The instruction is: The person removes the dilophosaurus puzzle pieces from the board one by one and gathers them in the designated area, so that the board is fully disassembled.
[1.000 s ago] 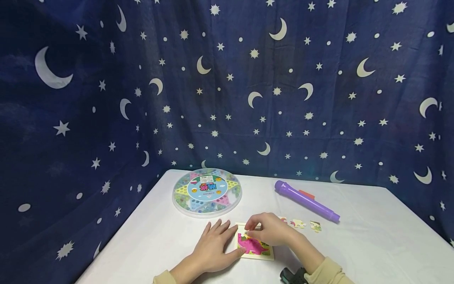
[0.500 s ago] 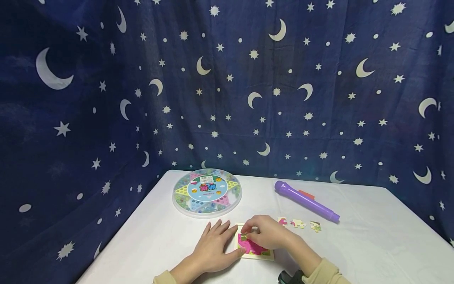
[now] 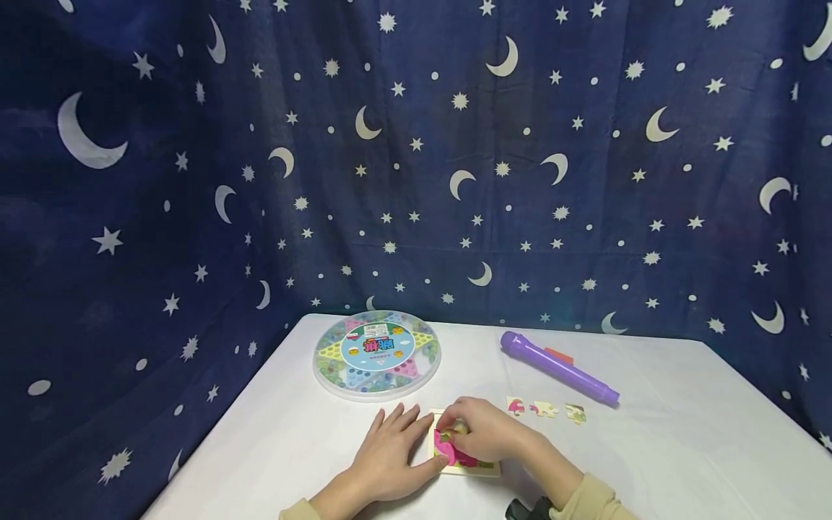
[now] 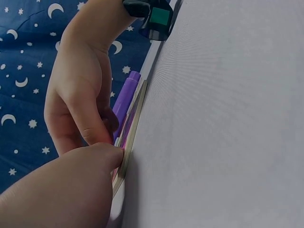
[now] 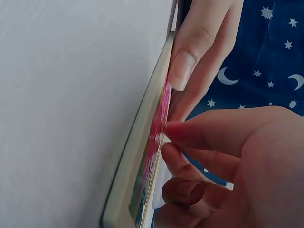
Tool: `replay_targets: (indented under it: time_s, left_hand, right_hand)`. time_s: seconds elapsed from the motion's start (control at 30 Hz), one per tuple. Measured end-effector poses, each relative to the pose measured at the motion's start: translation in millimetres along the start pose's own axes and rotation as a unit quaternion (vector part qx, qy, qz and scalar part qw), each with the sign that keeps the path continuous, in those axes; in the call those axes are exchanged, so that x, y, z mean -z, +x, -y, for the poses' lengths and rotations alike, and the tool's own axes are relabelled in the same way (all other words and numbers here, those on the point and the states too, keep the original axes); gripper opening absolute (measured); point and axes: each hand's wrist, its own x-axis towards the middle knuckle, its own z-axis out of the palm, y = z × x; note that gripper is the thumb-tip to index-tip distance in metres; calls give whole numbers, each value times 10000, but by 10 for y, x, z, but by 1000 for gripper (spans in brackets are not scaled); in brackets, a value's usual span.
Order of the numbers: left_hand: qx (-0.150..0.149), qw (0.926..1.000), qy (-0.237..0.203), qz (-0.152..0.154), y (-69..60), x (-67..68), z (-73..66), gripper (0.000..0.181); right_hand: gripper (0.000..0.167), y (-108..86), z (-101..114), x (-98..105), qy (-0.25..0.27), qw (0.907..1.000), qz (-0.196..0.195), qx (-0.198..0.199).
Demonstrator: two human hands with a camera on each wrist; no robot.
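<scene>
A small dinosaur jigsaw puzzle (image 3: 445, 453) in a pale frame lies on the white table, with pink and green pieces inside. My left hand (image 3: 393, 455) is spread flat at its left side, fingers straight, thumb resting on the frame's lower left. Over the puzzle's upper part, my right hand (image 3: 486, 431) has thumb and fingers curled together, pinching a puzzle piece at the puzzle surface; the fingers cover most of that piece. In the right wrist view the right thumb (image 5: 199, 130) touches the pink face near the left thumb (image 5: 183, 69).
Three loose puzzle pieces (image 3: 543, 409) lie in a row beyond the right hand. A purple toy microphone (image 3: 559, 368) lies behind them. A round Chinese checkers box (image 3: 377, 355) sits at the back left. A starry blue curtain (image 3: 403, 159) surrounds the table.
The right hand has shifted slightly down over the puzzle and nearer its left part, and a green piece at its fingertips has come down onto the puzzle. The left hand stays put.
</scene>
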Motion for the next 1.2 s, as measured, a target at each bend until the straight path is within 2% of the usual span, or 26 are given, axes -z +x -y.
replay_targets:
  time_s: [0.3, 0.67, 1.2]
  left_hand:
    - [-47, 10000, 32, -43, -3, -13, 5, 77]
    - [34, 10000, 14, 36, 1, -4, -3, 78]
    - [-3, 9999, 104, -43, -4, -5, 15, 77]
  right_hand:
    - [22, -4, -12, -34, -1, 10000, -14, 91]
    - [29, -6, 14, -8, 248, 9995, 65, -208]
    - [38, -5, 12, 28, 228, 9996, 111, -159]
